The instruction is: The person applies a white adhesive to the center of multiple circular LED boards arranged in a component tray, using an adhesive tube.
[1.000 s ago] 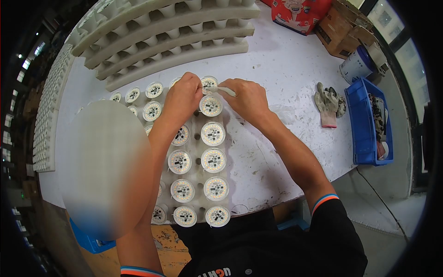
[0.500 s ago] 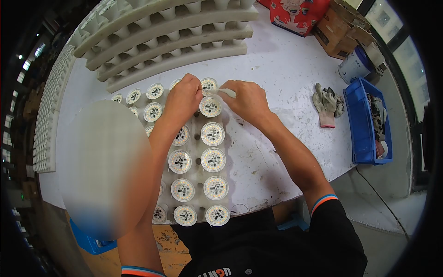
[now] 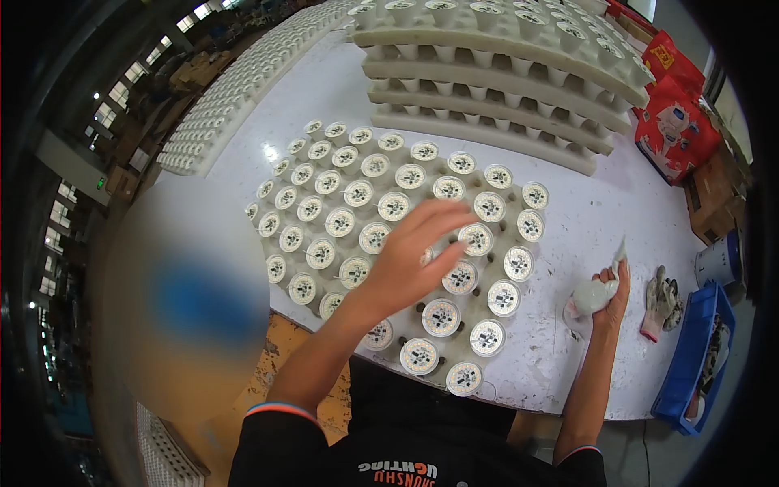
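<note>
Rows of round white LED lamp units (image 3: 489,206) stand in a pale foam tray (image 3: 507,235) on the table. Over the middle of the rows hovers my left hand (image 3: 410,264), its fingers spread and nothing held in them. Well right of the tray, my right hand (image 3: 614,300) is wrapped round a soft white bag (image 3: 591,298) with a narrow tip pointing up. The hand and bag are low over the tabletop. Part of the rows is hidden beneath my left hand and forearm.
Stacked foam trays (image 3: 487,77) with cups stand at the back. Another long tray (image 3: 235,89) of units lies far left. On the right are gloves (image 3: 661,304), a blue bin (image 3: 690,357), a tub (image 3: 718,260), a red bag (image 3: 673,122) and a cardboard box (image 3: 710,195). A blurred shape covers the left.
The view has swung left, so the table appears further right. My right hand has moved away from the lamp units with the white bag. My left hand has opened and come nearer my body.
</note>
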